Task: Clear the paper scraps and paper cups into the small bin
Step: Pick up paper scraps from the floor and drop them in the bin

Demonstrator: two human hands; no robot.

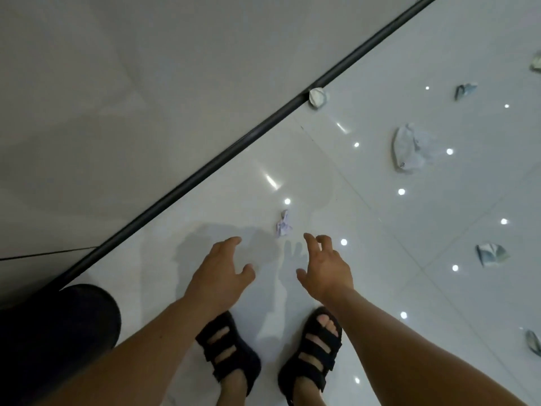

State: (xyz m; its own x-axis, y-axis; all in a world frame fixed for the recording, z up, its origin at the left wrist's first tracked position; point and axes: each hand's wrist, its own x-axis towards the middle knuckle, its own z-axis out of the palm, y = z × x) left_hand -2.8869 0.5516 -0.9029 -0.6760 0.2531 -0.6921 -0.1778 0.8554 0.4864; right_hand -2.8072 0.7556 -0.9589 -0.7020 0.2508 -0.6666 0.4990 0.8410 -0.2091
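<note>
Both hands, left (pixel 222 268) and right (pixel 325 265), hover empty with fingers loosely spread. A scrap (pixel 282 224) lies on the floor (pixel 380 288) just beyond them. A dark bin (pixel 58 332) stands left.

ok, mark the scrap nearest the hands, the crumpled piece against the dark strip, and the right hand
nearest scrap (pixel 282 224): head view, its crumpled middle
strip-side piece (pixel 318 97): head view, its middle
right hand (pixel 326 266): head view, back of hand
</note>
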